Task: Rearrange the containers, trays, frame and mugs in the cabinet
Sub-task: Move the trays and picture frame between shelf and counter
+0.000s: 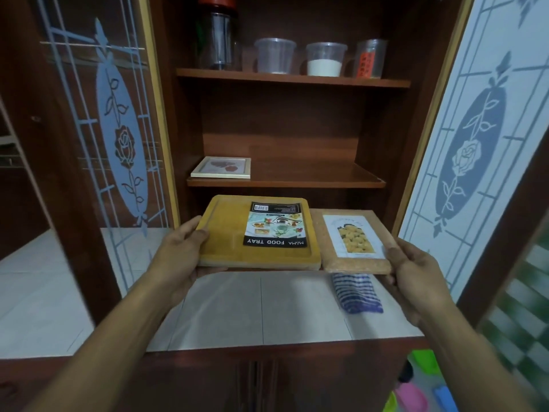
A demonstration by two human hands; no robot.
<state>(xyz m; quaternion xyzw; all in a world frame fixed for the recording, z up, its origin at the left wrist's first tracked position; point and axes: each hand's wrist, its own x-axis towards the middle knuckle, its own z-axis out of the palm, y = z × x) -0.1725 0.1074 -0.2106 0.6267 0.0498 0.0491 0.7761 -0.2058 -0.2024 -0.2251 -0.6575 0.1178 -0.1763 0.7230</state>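
My left hand [181, 248] grips the left edge of a yellow wooden food tray [228, 233] with a printed label. My right hand [413, 269] holds the right corner of a cork-coloured tray [329, 251] with a picture label. Both trays are held level, side by side, in front of the open cabinet and below its middle shelf [297, 181]. A white picture frame [221, 168] lies flat at the left of that shelf. On the upper shelf [297, 78] stand a tall dark jar with a red lid [218, 34], two clear tubs [274, 55] [325, 59] and a clear cup with a red label [370, 59].
Two cabinet doors with frosted rose patterns stand open, left [118, 138] and right [469, 162]. A blue-and-white striped cloth [356, 292] lies on the white counter [252, 307] under the trays. Coloured plastic items [421, 391] sit on the floor at lower right.
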